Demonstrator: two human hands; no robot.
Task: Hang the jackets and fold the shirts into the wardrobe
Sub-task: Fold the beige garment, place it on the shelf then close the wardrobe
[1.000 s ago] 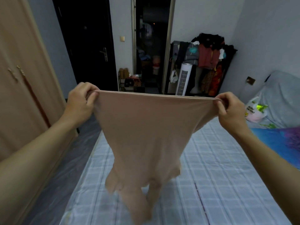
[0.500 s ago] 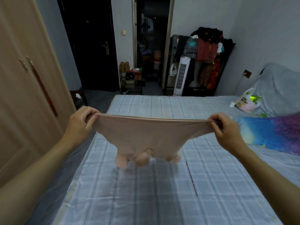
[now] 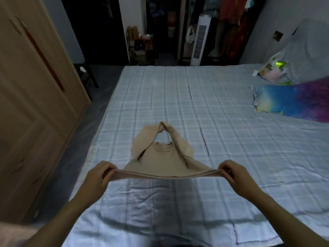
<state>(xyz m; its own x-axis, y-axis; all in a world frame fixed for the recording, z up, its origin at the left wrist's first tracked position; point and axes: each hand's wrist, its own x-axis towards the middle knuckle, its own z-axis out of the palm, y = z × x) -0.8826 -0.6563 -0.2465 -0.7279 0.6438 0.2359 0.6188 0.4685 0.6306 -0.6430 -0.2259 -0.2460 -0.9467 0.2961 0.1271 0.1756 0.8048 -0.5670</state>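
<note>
Both hands, left hand (image 3: 97, 177) and right hand (image 3: 235, 176), pinch the hem corners of your soft, light beige knit shirt (image 3: 161, 154); it drapes limply (sleeves crossed) onto the pale checked bed (image 3: 213, 107); regrip at the shoulders.

Left hand (image 3: 97, 177), right hand (image 3: 235, 175) pinch beige shirt (image 3: 160, 154) hem; far end on bed (image 3: 222, 122).

Beige shirt (image 3: 165, 154), blue-checked bedsheet (image 3: 231, 139)
</note>
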